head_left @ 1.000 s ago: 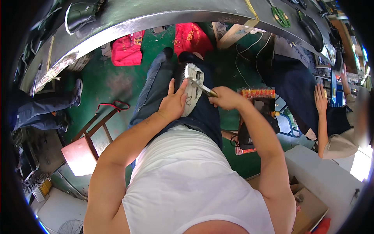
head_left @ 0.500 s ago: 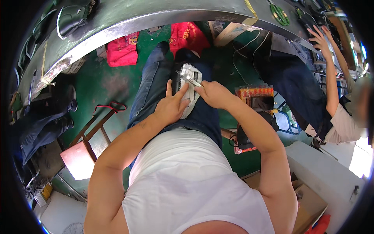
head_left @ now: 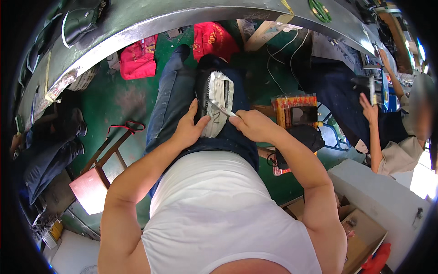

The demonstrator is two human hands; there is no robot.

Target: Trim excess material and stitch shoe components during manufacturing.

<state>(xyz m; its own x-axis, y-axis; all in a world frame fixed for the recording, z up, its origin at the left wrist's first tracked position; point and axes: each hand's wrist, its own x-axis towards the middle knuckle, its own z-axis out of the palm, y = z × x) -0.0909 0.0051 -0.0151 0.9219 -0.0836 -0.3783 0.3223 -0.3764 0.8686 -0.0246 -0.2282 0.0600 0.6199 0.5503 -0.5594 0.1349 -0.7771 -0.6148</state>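
An upturned shoe [head_left: 219,100] lies along my lap, its pale underside up, with a dark slot and a black toothed-looking edge on the left. My left hand [head_left: 188,131] grips the shoe's left side near the close end, thumb on the underside and fingers along the edge. In my right hand [head_left: 257,126], closed with the thumb along the handle, is a slim silver hand tool [head_left: 221,108]. Its metal tip lies over the left edge of the shoe, close to my left fingers. The exact kind of tool is too small to tell.
A dark workbench [head_left: 182,13] curves across the front, bearing a black shoe [head_left: 82,20] and a green coil [head_left: 320,10]. Red cloths [head_left: 138,59] lie on the floor. A wooden stool [head_left: 91,189] stands left; a co-worker [head_left: 397,137] sits right, beside a black bag [head_left: 303,139].
The shoe sits slightly nearer and straighter. My left hand has gone from spread fingers to a grip on its side. The tool's tip has shifted nearer. The co-worker's hands have come down.
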